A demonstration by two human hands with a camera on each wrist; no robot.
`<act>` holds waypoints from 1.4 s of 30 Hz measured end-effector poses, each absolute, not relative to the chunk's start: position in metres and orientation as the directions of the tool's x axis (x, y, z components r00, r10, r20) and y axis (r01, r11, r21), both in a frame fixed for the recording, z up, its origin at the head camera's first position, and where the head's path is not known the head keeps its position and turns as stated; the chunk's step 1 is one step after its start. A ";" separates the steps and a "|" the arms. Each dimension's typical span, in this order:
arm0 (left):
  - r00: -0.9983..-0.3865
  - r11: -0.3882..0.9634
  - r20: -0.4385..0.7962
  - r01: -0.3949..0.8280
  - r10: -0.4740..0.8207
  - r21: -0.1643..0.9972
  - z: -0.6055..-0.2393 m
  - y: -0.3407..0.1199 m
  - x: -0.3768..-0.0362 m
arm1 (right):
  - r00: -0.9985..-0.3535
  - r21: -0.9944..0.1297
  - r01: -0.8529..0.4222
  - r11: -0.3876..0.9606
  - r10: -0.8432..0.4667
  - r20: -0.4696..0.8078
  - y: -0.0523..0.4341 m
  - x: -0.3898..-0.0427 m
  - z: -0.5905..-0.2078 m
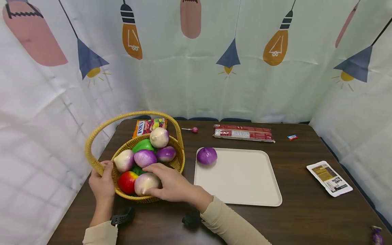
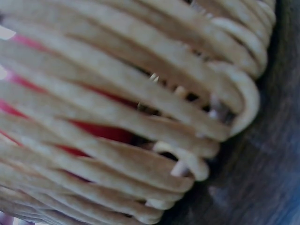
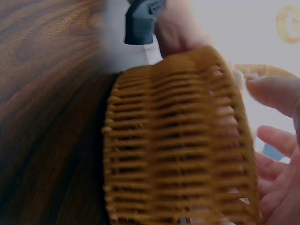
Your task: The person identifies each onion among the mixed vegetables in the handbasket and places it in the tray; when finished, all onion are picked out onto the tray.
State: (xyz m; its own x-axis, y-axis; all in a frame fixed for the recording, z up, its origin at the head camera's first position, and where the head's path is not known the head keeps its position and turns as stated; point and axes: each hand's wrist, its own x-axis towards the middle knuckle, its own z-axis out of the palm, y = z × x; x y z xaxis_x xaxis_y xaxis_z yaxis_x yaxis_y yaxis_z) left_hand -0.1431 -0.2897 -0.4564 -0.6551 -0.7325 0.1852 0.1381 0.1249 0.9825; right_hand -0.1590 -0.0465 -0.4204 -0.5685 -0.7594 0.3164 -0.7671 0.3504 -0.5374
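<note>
Right grip (image 1: 171,182) curves thumb and fingers round the pale onion (image 1: 146,183) at the basket's (image 3: 178,136) 6 o'clock, I judge against rolling; how firmly, I can't tell. Left grip (image 1: 102,182) holds the basket's 8 o'clock side, probably for steadiness. Tray (image 1: 242,180) lies at 3 o'clock, purple onion (image 1: 207,156) in its 10 o'clock corner

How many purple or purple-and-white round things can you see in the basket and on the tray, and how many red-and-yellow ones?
Purple or purple-and-white round things: 6 (5 in the basket, 1 on the tray)
Red-and-yellow round thing: 1, in the basket
Total: 7 in sight; more could be hidden underneath.
</note>
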 end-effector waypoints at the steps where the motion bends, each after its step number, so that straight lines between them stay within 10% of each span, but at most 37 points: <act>1: -0.654 0.125 0.187 0.141 -0.733 0.982 -0.457 -0.289 -0.143 | -0.569 -0.515 -0.771 0.375 -0.769 0.292 -0.048 -0.158 -0.420; 15: -0.655 0.103 0.193 0.175 -0.731 0.979 -0.459 -0.283 -0.146 | -0.621 -0.588 -0.686 0.429 -0.767 0.164 -0.050 -0.165 -0.417; 25: -0.651 0.102 0.181 0.157 -0.737 0.982 -0.461 -0.284 -0.143 | -0.660 -0.714 -0.651 0.258 -0.657 0.364 -0.031 -0.164 -0.418; 42: -0.649 0.092 0.192 0.185 -0.736 0.978 -0.458 -0.289 -0.145 | -0.902 -0.860 -0.397 0.322 -0.312 0.299 0.099 -0.208 -0.390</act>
State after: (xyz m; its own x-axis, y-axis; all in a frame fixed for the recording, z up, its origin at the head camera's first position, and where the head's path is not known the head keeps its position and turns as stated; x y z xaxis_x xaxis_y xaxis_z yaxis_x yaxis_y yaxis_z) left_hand -0.1447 -0.2888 -0.4576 -0.6489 -0.7361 0.1925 0.1853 0.0925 0.9783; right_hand -0.2083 0.0995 -0.3902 -0.9017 -0.3121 0.2991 -0.3966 0.3221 -0.8596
